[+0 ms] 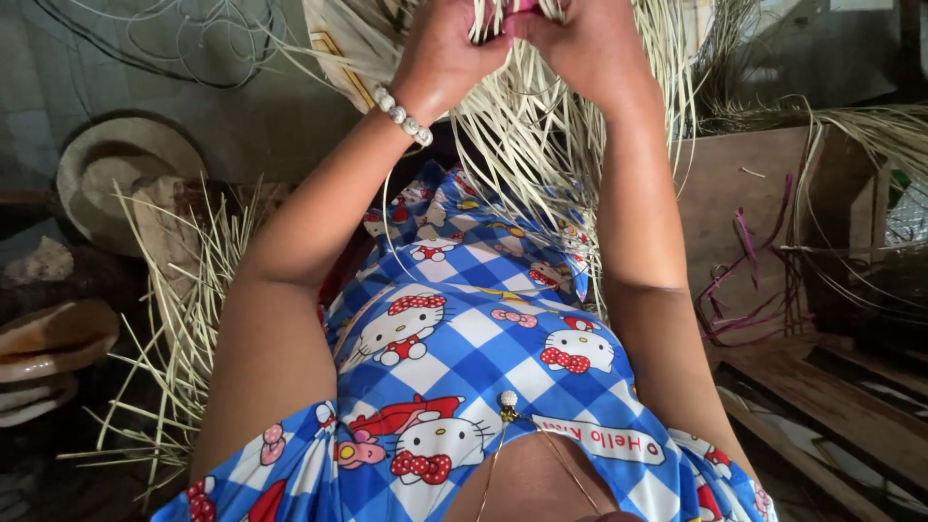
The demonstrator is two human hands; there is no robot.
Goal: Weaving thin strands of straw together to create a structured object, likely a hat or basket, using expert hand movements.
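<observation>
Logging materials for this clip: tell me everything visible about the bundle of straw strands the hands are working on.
The bundle of straw strands is pale cream, thin, flat and dry-looking, like palm or grass fibre. It is gathered at the top of the picture, where the left hand and right hand pinch it. The loose ends fan downward over the blue checked dress. The gathered part is cut off by the frame.

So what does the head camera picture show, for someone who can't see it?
Two bare hands, left hand with a pale bead bracelet and right hand, grip a bundle of pale dry straw strands hanging over a blue checked cartoon-print dress. A round woven straw hat lies at the left.
</observation>
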